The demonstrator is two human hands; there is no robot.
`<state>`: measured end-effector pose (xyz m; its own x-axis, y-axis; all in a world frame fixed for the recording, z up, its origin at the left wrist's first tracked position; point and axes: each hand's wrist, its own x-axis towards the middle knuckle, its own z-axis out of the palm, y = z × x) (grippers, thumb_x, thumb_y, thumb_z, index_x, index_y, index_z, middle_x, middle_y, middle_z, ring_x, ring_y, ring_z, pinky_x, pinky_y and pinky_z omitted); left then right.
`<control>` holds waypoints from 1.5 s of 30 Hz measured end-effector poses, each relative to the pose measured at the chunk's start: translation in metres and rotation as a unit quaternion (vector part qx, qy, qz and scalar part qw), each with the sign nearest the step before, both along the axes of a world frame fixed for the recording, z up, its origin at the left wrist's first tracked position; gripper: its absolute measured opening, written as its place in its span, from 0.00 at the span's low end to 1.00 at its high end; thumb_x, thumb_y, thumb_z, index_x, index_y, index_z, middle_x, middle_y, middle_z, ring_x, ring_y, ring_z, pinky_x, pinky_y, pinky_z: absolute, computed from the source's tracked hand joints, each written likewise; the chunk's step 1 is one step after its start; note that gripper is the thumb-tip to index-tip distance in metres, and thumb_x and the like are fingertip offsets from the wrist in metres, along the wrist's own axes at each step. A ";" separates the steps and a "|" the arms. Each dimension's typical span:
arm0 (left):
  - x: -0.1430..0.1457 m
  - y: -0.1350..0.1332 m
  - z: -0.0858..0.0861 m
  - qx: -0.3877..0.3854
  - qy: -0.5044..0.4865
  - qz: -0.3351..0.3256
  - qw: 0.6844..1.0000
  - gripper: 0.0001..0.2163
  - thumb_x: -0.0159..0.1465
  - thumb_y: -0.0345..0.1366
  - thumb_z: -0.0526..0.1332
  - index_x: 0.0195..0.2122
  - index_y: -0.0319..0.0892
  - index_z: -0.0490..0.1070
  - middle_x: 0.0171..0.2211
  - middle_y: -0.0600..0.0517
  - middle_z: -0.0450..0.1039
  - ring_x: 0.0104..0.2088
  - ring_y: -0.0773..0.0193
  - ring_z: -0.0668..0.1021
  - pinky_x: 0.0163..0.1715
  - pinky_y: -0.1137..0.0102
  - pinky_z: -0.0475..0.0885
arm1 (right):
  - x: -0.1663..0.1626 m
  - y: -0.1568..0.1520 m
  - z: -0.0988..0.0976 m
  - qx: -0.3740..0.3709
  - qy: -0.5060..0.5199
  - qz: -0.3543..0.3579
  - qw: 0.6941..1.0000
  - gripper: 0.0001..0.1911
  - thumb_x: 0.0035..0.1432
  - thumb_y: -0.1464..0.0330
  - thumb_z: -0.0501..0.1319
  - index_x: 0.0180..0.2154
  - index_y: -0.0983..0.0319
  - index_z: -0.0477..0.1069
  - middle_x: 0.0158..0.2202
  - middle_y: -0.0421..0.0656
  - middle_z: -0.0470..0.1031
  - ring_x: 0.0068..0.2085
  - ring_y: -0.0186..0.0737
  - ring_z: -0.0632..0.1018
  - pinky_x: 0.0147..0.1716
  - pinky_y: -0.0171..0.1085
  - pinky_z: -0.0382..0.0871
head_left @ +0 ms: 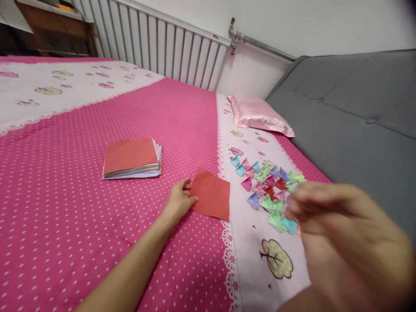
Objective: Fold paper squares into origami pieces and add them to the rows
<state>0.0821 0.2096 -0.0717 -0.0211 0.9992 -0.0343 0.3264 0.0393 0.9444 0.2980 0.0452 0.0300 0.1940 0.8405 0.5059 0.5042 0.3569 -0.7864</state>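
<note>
My left hand [180, 200] lies on the pink dotted bedspread and pinches the left edge of a red paper sheet [211, 195] that rests flat on the bed. My right hand [344, 234] is raised close to the camera and smeared by motion, so its fingers cannot be read. It hovers over the right edge of a heap of small folded paper pieces [268, 186] in several colours. A stack of coloured square sheets [131, 159] with a red one on top lies to the left of the red sheet.
A pink satin pillow [258, 115] lies at the far end of the bed [65, 186]. A grey padded headboard [354, 117] runs along the right. A white radiator [162, 45] stands behind the bed, with a brown wooden cabinet [52, 26] at the far left.
</note>
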 end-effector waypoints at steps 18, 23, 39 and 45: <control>-0.002 -0.007 -0.009 0.259 0.385 -0.242 0.852 0.25 0.62 0.33 0.45 0.61 0.34 0.48 0.63 0.43 0.47 0.63 0.59 0.47 0.59 0.59 0.48 | -0.115 0.150 -0.097 -0.291 -0.209 0.019 0.933 0.35 0.61 0.54 0.30 0.62 0.72 0.39 0.64 0.49 0.38 0.64 0.41 0.40 0.60 0.46 0.33; 0.000 -0.008 -0.009 0.216 0.446 -0.240 0.835 0.24 0.62 0.33 0.44 0.61 0.34 0.50 0.62 0.45 0.49 0.62 0.58 0.51 0.59 0.59 0.45 | -0.111 0.151 -0.105 -0.282 -0.272 -0.018 0.920 0.36 0.61 0.54 0.32 0.61 0.73 0.42 0.64 0.50 0.40 0.64 0.44 0.41 0.60 0.47 0.31; -0.007 -0.004 -0.004 0.149 0.492 -0.087 0.854 0.24 0.63 0.39 0.43 0.59 0.35 0.55 0.60 0.43 0.54 0.61 0.54 0.54 0.58 0.57 0.44 | -0.073 0.158 -0.112 -0.284 -0.309 -0.158 0.894 0.36 0.60 0.57 0.42 0.60 0.79 0.43 0.63 0.59 0.43 0.63 0.55 0.46 0.58 0.51 0.36; -0.009 -0.005 0.001 0.137 0.494 -0.088 0.854 0.24 0.63 0.37 0.41 0.59 0.31 0.55 0.60 0.41 0.53 0.61 0.51 0.55 0.58 0.56 0.46 | -0.087 0.150 -0.080 -0.120 -0.323 -0.145 0.927 0.28 0.62 0.67 0.41 0.61 0.70 0.42 0.64 0.51 0.41 0.64 0.45 0.42 0.59 0.49 0.36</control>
